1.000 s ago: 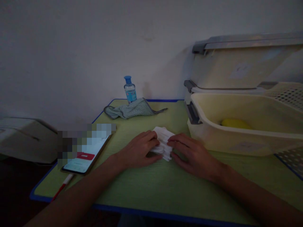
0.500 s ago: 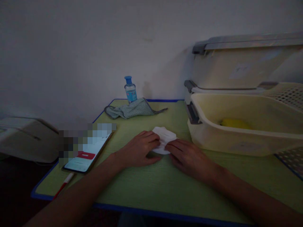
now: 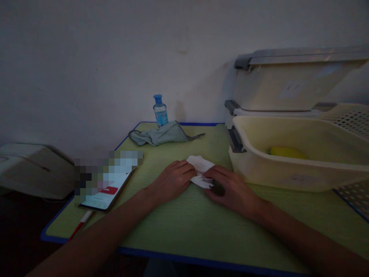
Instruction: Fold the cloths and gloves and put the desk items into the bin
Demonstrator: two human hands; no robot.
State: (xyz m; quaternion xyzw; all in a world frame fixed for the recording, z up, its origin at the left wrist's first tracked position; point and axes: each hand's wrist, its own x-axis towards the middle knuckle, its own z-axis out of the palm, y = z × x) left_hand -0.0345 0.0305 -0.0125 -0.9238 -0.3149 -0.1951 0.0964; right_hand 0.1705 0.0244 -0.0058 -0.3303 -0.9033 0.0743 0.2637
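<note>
A small white folded tissue [image 3: 199, 165] lies on the green table [image 3: 184, 227], between my two hands. My left hand [image 3: 171, 181] rests on its left side with the fingertips pressing the paper. From the right, my right hand [image 3: 230, 188] pinches the tissue's lower edge with curled fingers. Most of the tissue's lower half is hidden under both hands.
A phone [image 3: 105, 194] with a lit screen lies at the left, on a red-and-white cable [image 3: 78, 227]. A greenish cloth [image 3: 161, 134] and a blue-capped bottle [image 3: 160, 111] sit at the back. A cream plastic basket [image 3: 288, 173] holding something yellow [image 3: 286, 152] stands right.
The tissue has been pressed smaller and flatter between my hands. My right fingers have curled in over its lower edge. The view has shifted slightly.
</note>
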